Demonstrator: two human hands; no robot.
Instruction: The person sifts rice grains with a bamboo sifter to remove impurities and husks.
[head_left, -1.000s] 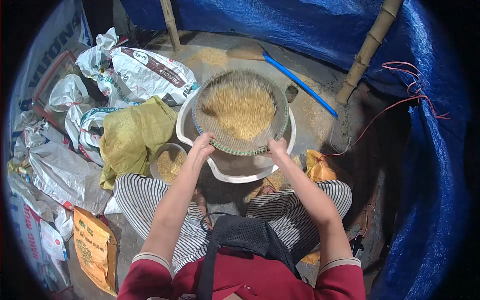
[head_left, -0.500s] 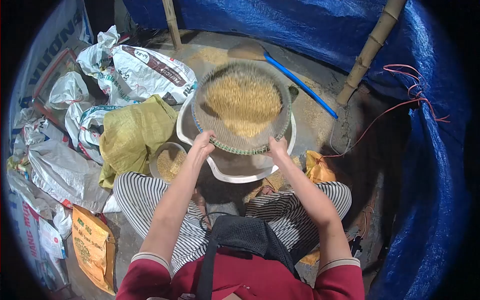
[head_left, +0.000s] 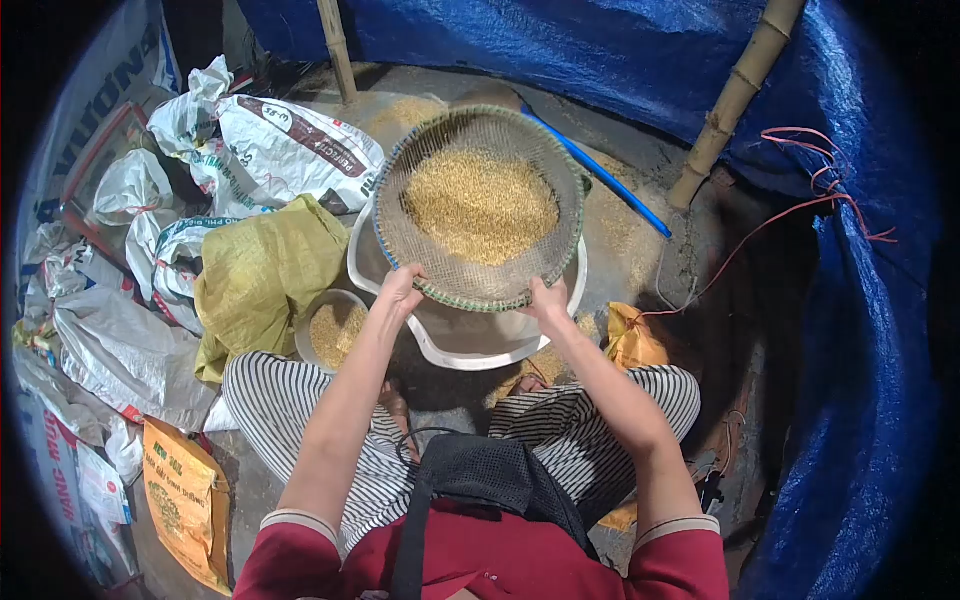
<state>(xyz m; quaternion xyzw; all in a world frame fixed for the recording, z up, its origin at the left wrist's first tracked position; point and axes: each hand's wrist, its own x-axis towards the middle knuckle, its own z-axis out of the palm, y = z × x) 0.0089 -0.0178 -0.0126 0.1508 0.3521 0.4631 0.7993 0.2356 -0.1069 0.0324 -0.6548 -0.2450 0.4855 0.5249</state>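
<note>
Together, left grip (head_left: pixel 401 290) and right grip (head_left: pixel 547 301) tight on one sieve (head_left: pixel 468 299) of grain (head_left: pixel 482 205) above one basin (head_left: pixel 480 361)

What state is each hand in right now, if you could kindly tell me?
Left hand: closed, holding the woven basket by its rim.
Right hand: closed, holding the same rim, farther right.

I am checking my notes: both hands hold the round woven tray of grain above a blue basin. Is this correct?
Not quite: the head view shows that the basin is white, not blue. The left hand and right hand do hold the round woven tray of grain above it.
</note>
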